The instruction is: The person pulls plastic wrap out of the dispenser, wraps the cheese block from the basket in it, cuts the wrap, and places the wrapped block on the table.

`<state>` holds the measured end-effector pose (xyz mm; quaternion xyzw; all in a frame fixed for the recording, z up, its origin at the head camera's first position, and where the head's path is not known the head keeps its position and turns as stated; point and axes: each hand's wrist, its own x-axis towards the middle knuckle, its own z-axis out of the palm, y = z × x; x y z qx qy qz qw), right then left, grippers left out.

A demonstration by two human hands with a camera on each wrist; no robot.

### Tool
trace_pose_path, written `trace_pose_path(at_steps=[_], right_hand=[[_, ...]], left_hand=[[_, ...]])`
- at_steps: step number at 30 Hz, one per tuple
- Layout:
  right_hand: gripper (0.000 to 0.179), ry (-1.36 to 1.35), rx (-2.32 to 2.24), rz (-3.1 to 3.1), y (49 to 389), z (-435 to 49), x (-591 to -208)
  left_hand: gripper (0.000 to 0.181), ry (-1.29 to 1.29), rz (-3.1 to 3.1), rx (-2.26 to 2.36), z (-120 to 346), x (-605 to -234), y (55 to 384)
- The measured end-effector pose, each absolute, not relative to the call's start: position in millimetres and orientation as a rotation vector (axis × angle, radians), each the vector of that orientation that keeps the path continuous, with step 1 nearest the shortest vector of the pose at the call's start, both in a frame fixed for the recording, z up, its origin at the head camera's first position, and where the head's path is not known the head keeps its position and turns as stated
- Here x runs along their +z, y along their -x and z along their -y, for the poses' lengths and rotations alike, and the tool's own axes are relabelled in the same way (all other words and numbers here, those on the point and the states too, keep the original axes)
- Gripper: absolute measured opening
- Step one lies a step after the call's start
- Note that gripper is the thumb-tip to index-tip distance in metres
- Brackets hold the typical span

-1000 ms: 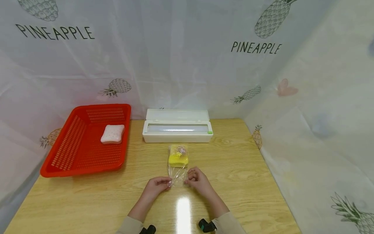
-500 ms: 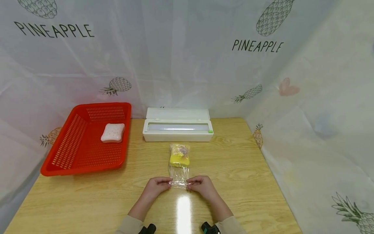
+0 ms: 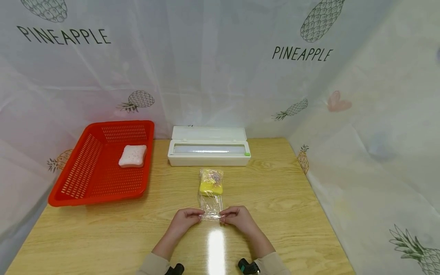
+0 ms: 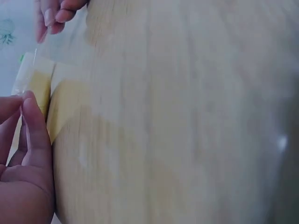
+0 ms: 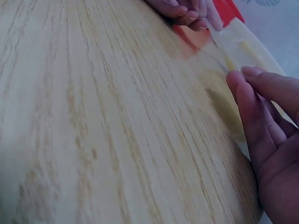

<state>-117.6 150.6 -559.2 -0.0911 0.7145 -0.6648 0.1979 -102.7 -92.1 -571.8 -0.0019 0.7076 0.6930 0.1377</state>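
A yellow sponge [image 3: 211, 184] lies on the table under clear plastic wrap, with a darker patch showing on its top. The loose end of the plastic wrap [image 3: 211, 204] stretches from the sponge toward the person. My left hand [image 3: 186, 220] pinches the near left corner of that film between thumb and fingers. At the near right corner, my right hand [image 3: 238, 219] pinches it the same way. Both wrist views show thumb and fingertips meeting on the film's edge.
Behind the sponge stands a white cling film dispenser [image 3: 209, 160], its lid raised and a roll inside. To the left, a red plastic basket [image 3: 93, 200] holds a white sponge [image 3: 132, 156]. A printed curtain hangs behind the wooden table [image 3: 282, 206].
My right hand, its fingers looser at the film's right side a second ago, has come down level with the left and pinches the corner. The film's near edge is now drawn straight between both hands.
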Motion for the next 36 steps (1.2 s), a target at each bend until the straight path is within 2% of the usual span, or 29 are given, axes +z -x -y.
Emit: trace_pose_path(at_steps=[8,12,18,25,36], right_hand=[[0.027,0.365,-1.872,-1.970,126,-163,-568],[0.032,0.440,-1.846,-1.996,132,-165,-563],[0.018,0.322,-1.864,-2.140,139,-155,-534],[0.012,0.216,-1.877,-2.353,154,-144,-497],[0.016,0.104,-1.949,-2.455,184,-117,-489]], left_hand=[[0.028,0.016,-2.005,2.064,92,-564,107],[0.025,-0.026,-2.113,2.029,92,-558,113],[0.014,0.000,-2.292,1.939,89,-544,126],[0.008,-0.059,-2.465,1.889,86,-526,154],[0.018,0.083,-2.423,1.947,82,-522,192]])
